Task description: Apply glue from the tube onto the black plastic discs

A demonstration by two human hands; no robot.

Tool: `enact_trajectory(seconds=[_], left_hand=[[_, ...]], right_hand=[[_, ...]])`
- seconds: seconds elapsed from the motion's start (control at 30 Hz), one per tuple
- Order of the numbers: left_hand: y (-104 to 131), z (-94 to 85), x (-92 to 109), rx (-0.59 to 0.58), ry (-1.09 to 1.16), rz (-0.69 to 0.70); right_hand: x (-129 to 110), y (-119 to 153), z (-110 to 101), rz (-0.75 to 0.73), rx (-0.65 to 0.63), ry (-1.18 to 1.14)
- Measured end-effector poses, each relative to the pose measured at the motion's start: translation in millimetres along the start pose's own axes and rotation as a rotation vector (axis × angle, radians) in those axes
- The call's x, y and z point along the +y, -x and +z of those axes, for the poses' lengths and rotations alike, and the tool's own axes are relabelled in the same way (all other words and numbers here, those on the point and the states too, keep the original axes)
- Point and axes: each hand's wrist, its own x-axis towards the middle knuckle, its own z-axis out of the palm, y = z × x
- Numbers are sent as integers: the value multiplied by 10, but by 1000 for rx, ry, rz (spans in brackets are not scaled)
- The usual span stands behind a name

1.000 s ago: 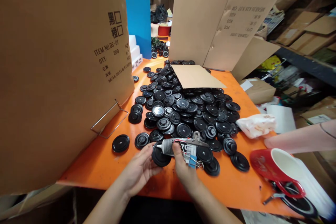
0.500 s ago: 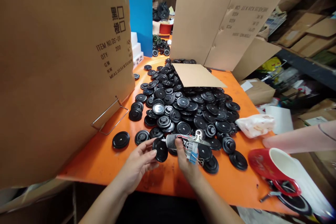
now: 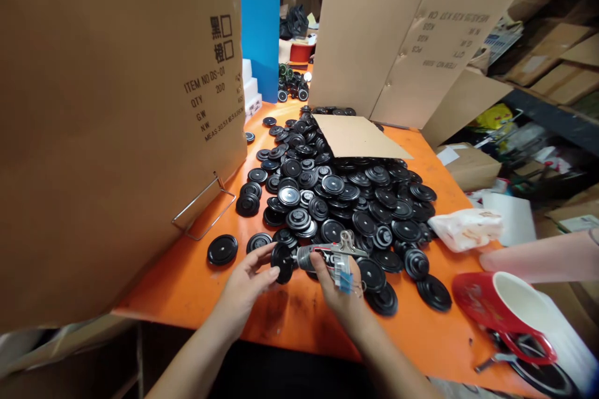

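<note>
My left hand (image 3: 248, 290) pinches a black round disc (image 3: 281, 263) by its edge, tilted up above the near part of the table. A glue tube (image 3: 311, 258) with a label and a barcode lies in my right hand (image 3: 339, 290), thumb pressed on top. Its nozzle points left and meets the face of the disc, near the centre. A silver bulldog clip (image 3: 349, 244) grips the tail end of the tube, with a blue piece (image 3: 345, 282) beside it. Behind both hands spreads a large heap of similar black discs (image 3: 333, 184).
A tall cardboard box (image 3: 116, 137) walls the left, with a bent wire stand (image 3: 203, 209) at its base. A cardboard sheet (image 3: 360, 137) lies on the heap. At right are a white plastic bag (image 3: 465, 229) and a red mug (image 3: 484, 305) on the orange table (image 3: 187, 296).
The disc has turned more edge-on, and the tube's nozzle now reaches its centre rather than its upper edge. The whole view has shifted slightly.
</note>
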Motion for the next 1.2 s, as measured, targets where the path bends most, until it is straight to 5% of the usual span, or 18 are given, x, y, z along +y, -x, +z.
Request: enact_trajectory(seconds=[0.17,0.37,0.47,0.6,0.77,0.9,1.03,1.2], left_hand=[[-183,-251,180,11,47,-5],[-682,-854,548,221,-441,241],[-855,-983,627,327,-618,332],[-980,-793,571,315,-837,476],[-1209,-440,456,192,-924,508],[-1269,-403,527,158,-850,478],[-1046,-376,528,125,-669,406],[-547,-59,136,-12,-278,141]], right_hand=[[93,-98,92,262,183,-157],[195,-205,80,359,283,-367],[198,-203,71,432,284,-436],[151,-195,12,514,330,-407],[187,-171,-149,349,272,-327],[181,-161,-141,343,262,-426],[82,-185,13,443,314,-629],[-8,-171,170,559,238,-694]])
